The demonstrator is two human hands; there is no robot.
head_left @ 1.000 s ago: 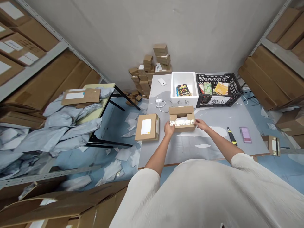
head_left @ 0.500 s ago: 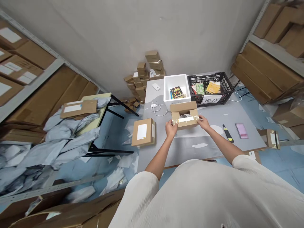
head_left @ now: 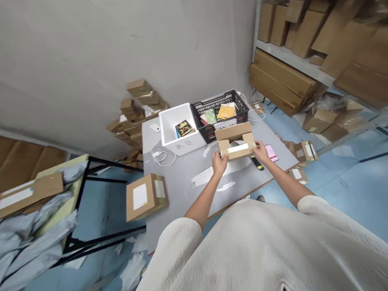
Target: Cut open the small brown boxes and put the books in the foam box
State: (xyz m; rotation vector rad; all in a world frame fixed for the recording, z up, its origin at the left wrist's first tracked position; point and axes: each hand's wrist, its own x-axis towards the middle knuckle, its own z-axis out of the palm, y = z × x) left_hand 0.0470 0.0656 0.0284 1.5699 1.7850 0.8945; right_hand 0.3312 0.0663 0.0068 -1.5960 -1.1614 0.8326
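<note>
Between my hands is a small cardboard box (head_left: 238, 152) with its back flap standing up and a white label and clear tape along its front. Something pale shows inside, too little to name. My left hand (head_left: 219, 163) grips the box's left end, fingers wrapped round the corner. At the opposite end, my right hand (head_left: 260, 152) is closed on the right corner. Just below the right hand lies a black and yellow utility knife (head_left: 257, 163) on the table. A phone with a pink screen (head_left: 271, 152) rests beyond that wrist.
On the grey table (head_left: 178, 182) stand a white foam box (head_left: 184, 146) and a black plastic crate (head_left: 217, 127), both holding booklets. A labelled carton (head_left: 146, 197) sits at the left edge. A white cable (head_left: 165, 157) lies nearby. Shelves of cartons (head_left: 281, 83) stand at right.
My view has turned to the right, so the table and its contents appear farther left and tilted. Both hands still hold the box, which now appears over the table's right part, close to the knife.
</note>
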